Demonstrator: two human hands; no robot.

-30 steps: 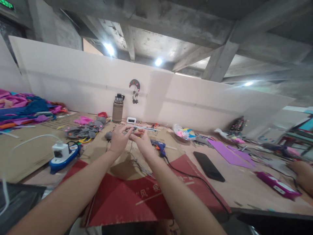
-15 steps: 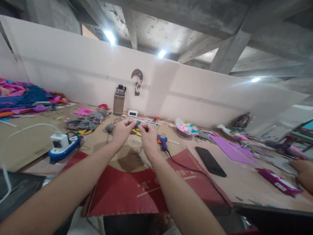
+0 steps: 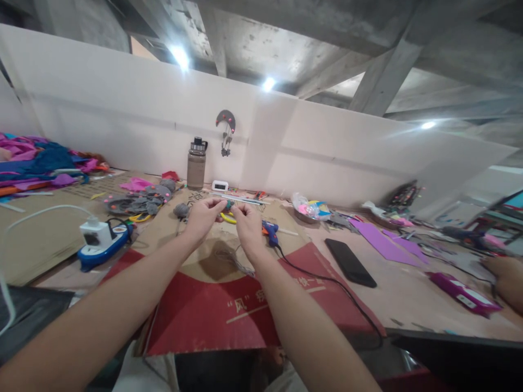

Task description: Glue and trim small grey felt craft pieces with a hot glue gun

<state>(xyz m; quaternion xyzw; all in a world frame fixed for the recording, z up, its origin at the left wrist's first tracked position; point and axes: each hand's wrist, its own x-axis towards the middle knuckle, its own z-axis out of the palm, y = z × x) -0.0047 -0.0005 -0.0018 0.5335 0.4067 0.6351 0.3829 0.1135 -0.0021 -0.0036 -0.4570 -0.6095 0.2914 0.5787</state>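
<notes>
My left hand [image 3: 202, 217] and my right hand [image 3: 247, 226] are raised together above the cardboard sheet [image 3: 212, 261], fingers pinched on a small dark grey-green piece [image 3: 228, 205] held between them. A thin string [image 3: 237, 265] hangs down from it toward the cardboard. A blue glue gun [image 3: 270, 232] lies just right of my right hand, its black cord trailing toward me. Yellow-handled scissors [image 3: 229, 219] lie under my hands.
A brown water bottle [image 3: 196, 164] and a small white clock [image 3: 219, 186] stand by the white partition. Grey felt pieces [image 3: 139, 204] and a blue power strip [image 3: 100, 247] lie left. A black phone [image 3: 350, 262], purple sheets [image 3: 382, 245] and another person's hand [image 3: 506, 275] are right.
Both hands lifted slightly off the table and drew a little apart, still pinching the small piece. The view tilted up slightly.
</notes>
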